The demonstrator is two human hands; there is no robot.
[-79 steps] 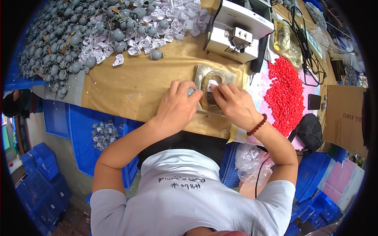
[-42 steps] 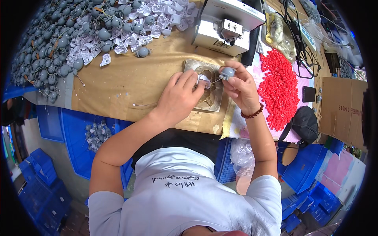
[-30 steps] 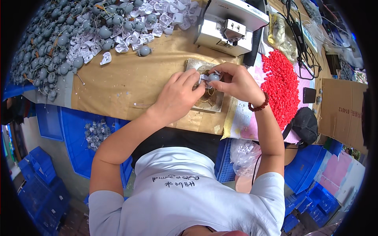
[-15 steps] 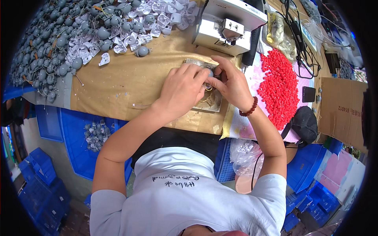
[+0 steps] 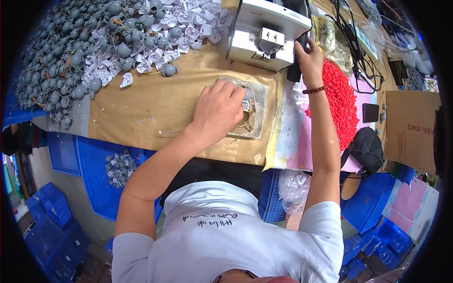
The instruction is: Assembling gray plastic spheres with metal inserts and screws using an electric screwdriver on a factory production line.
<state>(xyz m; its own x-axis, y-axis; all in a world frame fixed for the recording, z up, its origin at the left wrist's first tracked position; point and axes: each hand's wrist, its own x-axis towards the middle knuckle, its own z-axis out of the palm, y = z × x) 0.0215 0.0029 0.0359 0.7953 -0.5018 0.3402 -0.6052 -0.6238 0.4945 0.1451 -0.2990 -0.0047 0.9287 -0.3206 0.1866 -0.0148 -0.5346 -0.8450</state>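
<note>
My left hand [image 5: 219,111] rests at a metal plate [image 5: 261,101] with a hollowed middle. Its fingers are closed on the grey ball-shaped part [image 5: 247,94], which has a small white piece below it and sits in the plate's hollow; the fingertips are partly hidden. Farther off to the right, my right hand [image 5: 310,65] has its fingers curled around a long black tool [image 5: 293,70] beside the white machine [image 5: 260,43]. The hand and the machine's side cover part of that tool, so its exact kind cannot be made out.
Grey ball parts [image 5: 61,61] and white plastic brackets [image 5: 188,33] heap at the far left. Small red pieces [image 5: 337,104] lie on the right. Black cables [image 5: 361,66], a phone-like black slab [image 5: 370,113] and a cardboard box [image 5: 409,127] are beyond. Blue bins [image 5: 94,184] stand below the table.
My right hand has left the grey ball part and moved away to the right, onto the black tool by the machine. My left hand stays at the plate.
</note>
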